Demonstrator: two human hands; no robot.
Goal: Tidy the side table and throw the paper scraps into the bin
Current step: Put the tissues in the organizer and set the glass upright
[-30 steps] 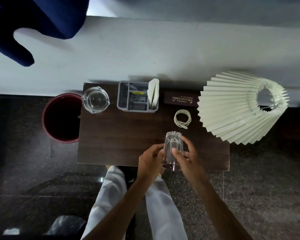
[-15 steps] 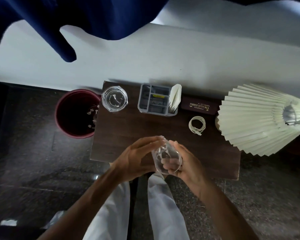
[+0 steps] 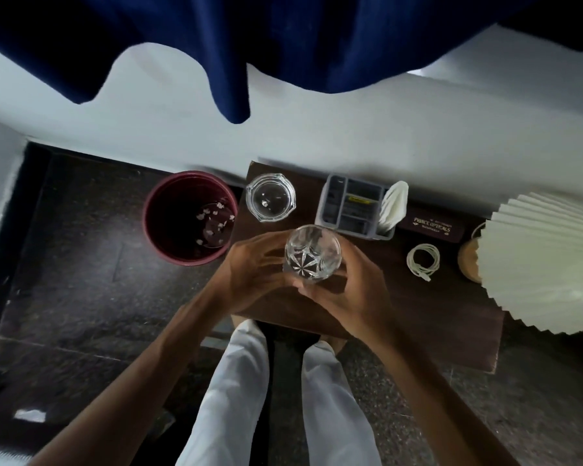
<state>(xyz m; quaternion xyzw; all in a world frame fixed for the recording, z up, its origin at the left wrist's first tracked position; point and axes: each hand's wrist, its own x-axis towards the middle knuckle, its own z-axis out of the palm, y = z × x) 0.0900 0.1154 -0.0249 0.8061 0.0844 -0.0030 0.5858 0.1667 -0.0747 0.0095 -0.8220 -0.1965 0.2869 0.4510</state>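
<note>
A clear cut-glass tumbler (image 3: 312,253) stands upright, mouth towards me, above the left part of the dark wooden side table (image 3: 428,317). My left hand (image 3: 253,267) and my right hand (image 3: 347,290) both grip its sides. A dark red bin (image 3: 159,230) stands on the floor left of the table; small white paper scraps (image 3: 216,220) lie at its bottom.
Along the table's back edge sit a glass ashtray (image 3: 270,201), a grey organiser (image 3: 350,206) with white tissues (image 3: 394,206), and a dark spectacle case (image 3: 431,224). A coiled white cable (image 3: 423,260) lies right of the tumbler. A pleated lampshade (image 3: 546,264) overhangs the right side. Blue curtain (image 3: 283,38) above.
The tumbler has turned from lying tilted in my hands to upright, and moved up and left on the table. The view has shifted left, showing more of the bin.
</note>
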